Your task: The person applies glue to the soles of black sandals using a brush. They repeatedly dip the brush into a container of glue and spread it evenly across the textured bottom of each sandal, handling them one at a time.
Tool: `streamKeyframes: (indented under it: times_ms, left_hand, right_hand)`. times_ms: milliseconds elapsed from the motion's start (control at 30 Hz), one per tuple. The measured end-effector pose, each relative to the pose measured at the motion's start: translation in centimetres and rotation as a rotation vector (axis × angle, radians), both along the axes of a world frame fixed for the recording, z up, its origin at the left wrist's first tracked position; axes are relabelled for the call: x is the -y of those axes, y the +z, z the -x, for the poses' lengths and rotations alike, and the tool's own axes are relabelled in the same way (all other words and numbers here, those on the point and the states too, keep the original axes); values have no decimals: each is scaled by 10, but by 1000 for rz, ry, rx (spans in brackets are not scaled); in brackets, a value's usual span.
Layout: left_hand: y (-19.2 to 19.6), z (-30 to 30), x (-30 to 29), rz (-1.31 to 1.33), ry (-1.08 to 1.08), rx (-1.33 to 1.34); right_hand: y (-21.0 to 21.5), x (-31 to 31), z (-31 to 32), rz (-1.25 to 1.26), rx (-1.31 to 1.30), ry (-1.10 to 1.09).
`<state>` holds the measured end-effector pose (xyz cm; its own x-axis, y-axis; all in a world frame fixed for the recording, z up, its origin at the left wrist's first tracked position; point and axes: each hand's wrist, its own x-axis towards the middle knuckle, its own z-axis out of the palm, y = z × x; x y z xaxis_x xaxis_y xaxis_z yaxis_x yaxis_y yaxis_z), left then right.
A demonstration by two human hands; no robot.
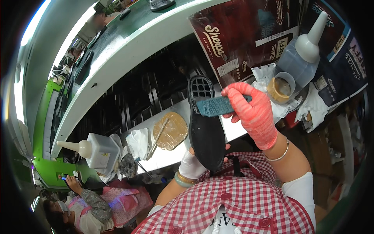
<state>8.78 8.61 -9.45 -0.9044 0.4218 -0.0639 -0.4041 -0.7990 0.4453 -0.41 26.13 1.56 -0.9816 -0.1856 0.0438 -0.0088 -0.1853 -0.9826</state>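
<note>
A long black shoe sole (207, 136) lies lengthwise before me, its open grid of cells (201, 86) at the far end. My left hand (191, 165), in a white glove with bare fingertips, grips its near end, fingers showing on both sides. In my right hand (254, 111), wearing a coral knit glove, is a flat teal strip with a textured surface (218, 106); I cannot tell its kind. The strip's free end reaches across the sole just below the grid; whether it touches is unclear. Part of my left hand is hidden beneath the sole.
On the left stand a squeeze bottle (102, 153), a crumpled white cloth (138, 143) and a plastic-wrapped brown disc (173, 136) with a stick (157, 139). Another squeeze bottle (298, 64) and a cup (279, 90) stand right, by maroon printed cardboard (237, 23). A masked person (91, 206) works nearby.
</note>
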Motion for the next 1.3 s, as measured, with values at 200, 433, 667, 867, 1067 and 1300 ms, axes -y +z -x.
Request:
streamKeyframes:
  times_ms: [200, 433, 667, 867, 1067, 1300]
  left_hand:
    - [-3, 5, 2, 1, 48, -25]
    - [-3, 4, 5, 12, 115, 18]
    - [-7, 5, 7, -61, 154, 64]
    - [-15, 3, 13, 138, 263, 8]
    - [-31, 4, 29, -171, 90, 15]
    - [-16, 10, 43, 67, -18, 482]
  right_hand:
    - [-19, 1, -29, 50, 183, 77]
    - [-22, 4, -41, -38, 193, 137]
    - [-26, 6, -50, -82, 159, 251]
    - [-27, 9, -46, -237, 147, 362]
    - [-13, 20, -32, -309, 183, 557]
    - [-7, 47, -13, -369, 287, 738]
